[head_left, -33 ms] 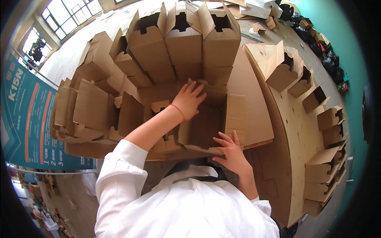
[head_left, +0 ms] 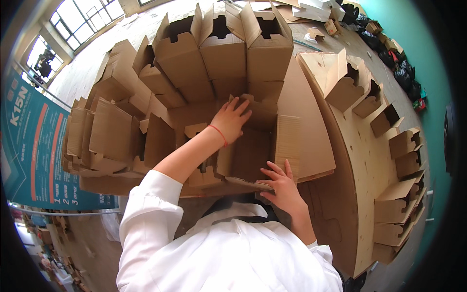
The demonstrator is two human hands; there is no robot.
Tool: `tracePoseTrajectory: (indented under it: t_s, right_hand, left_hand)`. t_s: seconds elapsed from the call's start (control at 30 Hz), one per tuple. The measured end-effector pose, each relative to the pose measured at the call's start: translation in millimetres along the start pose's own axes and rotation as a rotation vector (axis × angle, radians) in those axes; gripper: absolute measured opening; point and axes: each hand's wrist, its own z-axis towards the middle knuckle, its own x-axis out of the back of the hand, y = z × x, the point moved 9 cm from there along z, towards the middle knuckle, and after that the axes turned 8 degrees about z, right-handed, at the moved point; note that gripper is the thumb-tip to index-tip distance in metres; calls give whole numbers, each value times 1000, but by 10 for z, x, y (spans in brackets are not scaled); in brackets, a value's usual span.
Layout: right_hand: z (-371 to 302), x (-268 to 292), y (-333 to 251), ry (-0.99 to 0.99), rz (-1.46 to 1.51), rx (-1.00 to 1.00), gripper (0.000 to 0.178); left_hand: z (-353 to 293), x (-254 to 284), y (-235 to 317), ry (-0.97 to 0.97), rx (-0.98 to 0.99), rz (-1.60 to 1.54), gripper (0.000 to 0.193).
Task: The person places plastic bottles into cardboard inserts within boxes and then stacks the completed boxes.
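Note:
An open brown cardboard box (head_left: 250,153) stands right in front of me, its mouth facing up and a side flap (head_left: 288,138) folded outward on the right. My left hand (head_left: 230,120) reaches over the box's far left part, fingers spread, fingertips by a notched far flap (head_left: 249,99). At the near right corner my right hand (head_left: 282,187) touches the box edge, its fingers stretched apart. Neither hand is closed around anything. Part of the box's left wall is hidden by my left forearm. A smaller notched carton (head_left: 204,177) shows beneath that forearm.
Tall open cartons (head_left: 223,58) line the far side of the cardboard-covered table (head_left: 311,146). More cartons (head_left: 114,124) crowd the left. On the right, a wooden board (head_left: 362,160) carries several small open boxes (head_left: 391,204). A teal banner (head_left: 39,146) stands at far left.
My left hand has shifted very slightly, and the far flap by its fingertips shows a little more. My right hand stays at the near right corner.

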Motion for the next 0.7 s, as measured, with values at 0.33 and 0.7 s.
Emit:
tracePoseTrajectory:
  t_s: [0.33, 0.7]
  right_hand:
    - [38, 290, 166, 196, -204, -1, 14]
    - [36, 223, 245, 246, -91, 40, 16]
  left_hand:
    - [244, -136, -386, 128, 79, -341, 54]
    - [-1366, -861, -445, -501, 569, -249, 16]
